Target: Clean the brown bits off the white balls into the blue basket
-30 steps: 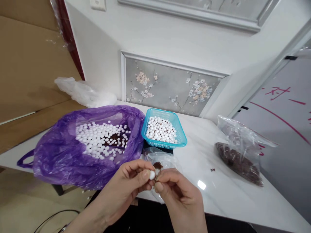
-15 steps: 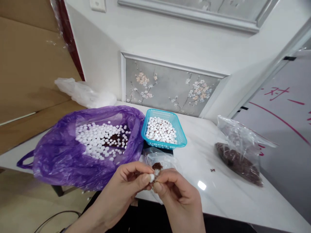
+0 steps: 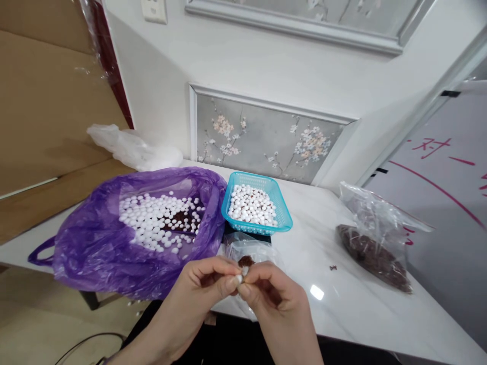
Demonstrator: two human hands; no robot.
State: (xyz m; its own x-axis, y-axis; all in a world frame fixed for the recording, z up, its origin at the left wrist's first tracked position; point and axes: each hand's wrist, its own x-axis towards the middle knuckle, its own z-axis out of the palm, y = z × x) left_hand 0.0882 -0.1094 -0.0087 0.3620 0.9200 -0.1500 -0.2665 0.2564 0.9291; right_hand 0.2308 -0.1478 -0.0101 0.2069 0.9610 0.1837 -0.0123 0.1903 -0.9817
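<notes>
My left hand point(image 3: 198, 299) and my right hand point(image 3: 276, 306) meet at the table's front edge, fingertips pinched together on one small white bead point(image 3: 239, 279). Most of the bead is hidden between my thumbs. Just behind my fingers lies a small clear bag point(image 3: 249, 251) with a clump of brown bits point(image 3: 246, 261) in it. A purple plastic bag point(image 3: 114, 243) full of white beads lies open to the left. A turquoise basket point(image 3: 283, 215) of white beads stands behind my hands.
On the white table point(image 3: 335, 299), a clear bag of brown pieces point(image 3: 371, 253) lies at the right, with a few brown specks point(image 3: 334, 267) near it. A crumpled white plastic bag point(image 3: 131, 147) sits at the back left by the wall. Cardboard leans at left.
My fingertips have closed more tightly together around the white bead, which shows less now. The hands have risen slightly; everything on the table stays put.
</notes>
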